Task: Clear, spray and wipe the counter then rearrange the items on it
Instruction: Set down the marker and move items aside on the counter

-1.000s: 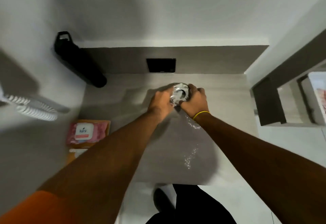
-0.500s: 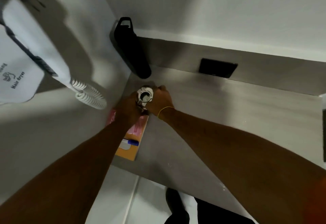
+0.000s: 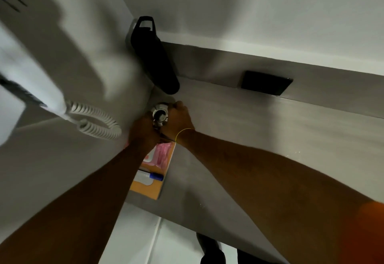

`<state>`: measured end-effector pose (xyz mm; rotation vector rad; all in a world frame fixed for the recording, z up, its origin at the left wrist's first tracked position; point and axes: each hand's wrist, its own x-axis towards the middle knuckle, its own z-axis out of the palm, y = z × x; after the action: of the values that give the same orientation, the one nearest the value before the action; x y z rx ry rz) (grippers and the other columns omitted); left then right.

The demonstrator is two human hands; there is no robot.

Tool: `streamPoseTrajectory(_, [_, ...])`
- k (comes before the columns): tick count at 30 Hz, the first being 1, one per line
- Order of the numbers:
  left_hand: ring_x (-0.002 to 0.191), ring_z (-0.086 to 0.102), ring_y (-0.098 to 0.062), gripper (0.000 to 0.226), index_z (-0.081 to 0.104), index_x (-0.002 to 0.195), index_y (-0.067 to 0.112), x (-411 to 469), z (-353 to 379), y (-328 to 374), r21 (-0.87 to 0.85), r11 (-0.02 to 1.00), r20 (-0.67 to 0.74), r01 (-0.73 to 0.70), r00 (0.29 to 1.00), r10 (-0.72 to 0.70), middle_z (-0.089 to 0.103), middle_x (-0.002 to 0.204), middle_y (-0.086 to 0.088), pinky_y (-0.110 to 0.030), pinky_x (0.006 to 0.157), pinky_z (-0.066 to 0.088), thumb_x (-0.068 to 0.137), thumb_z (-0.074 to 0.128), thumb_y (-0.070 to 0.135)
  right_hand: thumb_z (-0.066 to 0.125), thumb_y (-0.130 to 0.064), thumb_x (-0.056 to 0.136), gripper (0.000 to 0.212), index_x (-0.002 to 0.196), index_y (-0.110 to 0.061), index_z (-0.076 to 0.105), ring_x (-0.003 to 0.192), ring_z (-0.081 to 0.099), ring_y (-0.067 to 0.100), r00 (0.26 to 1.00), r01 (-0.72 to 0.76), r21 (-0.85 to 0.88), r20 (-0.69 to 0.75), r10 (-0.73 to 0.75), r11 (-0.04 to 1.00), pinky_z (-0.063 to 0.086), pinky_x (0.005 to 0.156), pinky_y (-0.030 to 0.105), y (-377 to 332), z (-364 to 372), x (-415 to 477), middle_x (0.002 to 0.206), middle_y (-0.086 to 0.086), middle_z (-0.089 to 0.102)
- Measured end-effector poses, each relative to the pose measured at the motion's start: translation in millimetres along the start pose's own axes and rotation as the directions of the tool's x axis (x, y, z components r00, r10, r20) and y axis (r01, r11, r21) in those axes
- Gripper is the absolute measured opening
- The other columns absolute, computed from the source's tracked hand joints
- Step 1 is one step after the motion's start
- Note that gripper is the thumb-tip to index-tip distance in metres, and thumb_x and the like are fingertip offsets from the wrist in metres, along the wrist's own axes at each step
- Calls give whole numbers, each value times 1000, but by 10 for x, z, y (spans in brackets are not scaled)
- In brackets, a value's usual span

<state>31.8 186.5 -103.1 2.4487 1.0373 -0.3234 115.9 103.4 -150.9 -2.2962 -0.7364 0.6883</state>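
Observation:
Both my hands grip a small shiny silver container point(image 3: 160, 113) with a dark open top, held at the back left corner of the grey counter point(image 3: 239, 139), close to the left wall. My left hand point(image 3: 143, 132) wraps its near left side. My right hand point(image 3: 178, 119), with a thin yellow band at the wrist, wraps its right side. Whether the container's base rests on the counter is hidden by my hands. Just in front of it lies a pink wipes pack point(image 3: 161, 155) on an orange envelope point(image 3: 151, 189) with a blue-capped marker point(image 3: 152, 176).
A tall black bottle point(image 3: 153, 56) with a loop handle stands in the back corner, just behind the container. A black wall plate point(image 3: 266, 83) sits on the backsplash. A white wall-mounted hair dryer with a coiled cord point(image 3: 95, 124) hangs on the left wall. White floor lies below the counter edge.
My hands carried the silver container from the middle of the counter to the back left corner, near the black bottle. The view swung left with them.

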Motion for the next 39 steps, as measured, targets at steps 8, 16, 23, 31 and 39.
streamPoseTrajectory(8, [143, 46, -38, 96, 40, 154, 7, -77, -3, 155, 89, 996, 86, 2, 996, -9, 46, 155, -20, -49, 120, 38, 76, 89, 33, 79, -28, 82, 75, 148, -11, 47, 128, 45, 37, 996, 72, -2, -59, -72, 997, 46, 107, 41, 61, -214, -294, 144, 15, 47])
streamPoseTrajectory(16, [155, 30, -35, 65, 35, 158, 1, -537, -4, 657, 189, 910, -153, -369, 904, 398, 36, 164, -20, -45, 127, 23, 103, 43, 35, 58, -43, 95, 80, 159, -2, 33, 152, 28, 37, 959, 83, -320, -232, -163, 944, 28, 126, 45, 415, -779, -951, 163, 19, 36])
streamPoseTrajectory(23, [159, 23, -31, 64, 30, 160, 9, -1154, -335, 1476, 231, 780, -275, -581, 730, 626, 30, 168, -14, -54, 124, 27, 105, 38, 40, 54, -36, 92, 82, 163, -9, 23, 160, 14, 35, 827, 5, -429, -506, -245, 903, 25, 128, 50, 299, -1661, -1794, 172, 16, 16])
streamPoseTrajectory(31, [161, 16, -27, 62, 26, 162, 9, -2124, -874, 2555, 406, 584, -390, -703, 445, 806, 23, 172, -12, -51, 129, 22, 109, 33, 40, 41, -33, 103, 65, 164, -15, 26, 162, 7, 27, 643, -44, -416, -708, -293, 908, 18, 130, 47, -56, -2911, -2798, 175, 8, 14])
streamPoseTrajectory(39, [161, 17, -26, 63, 28, 162, 7, -2921, -1015, 3349, 410, 469, -443, -782, 278, 852, 23, 172, -12, -51, 129, 21, 109, 36, 40, 45, -35, 97, 70, 162, -17, 27, 162, 10, 30, 549, -156, -477, -770, -326, 865, 23, 129, 50, 87, -3777, -3634, 174, 9, 15])
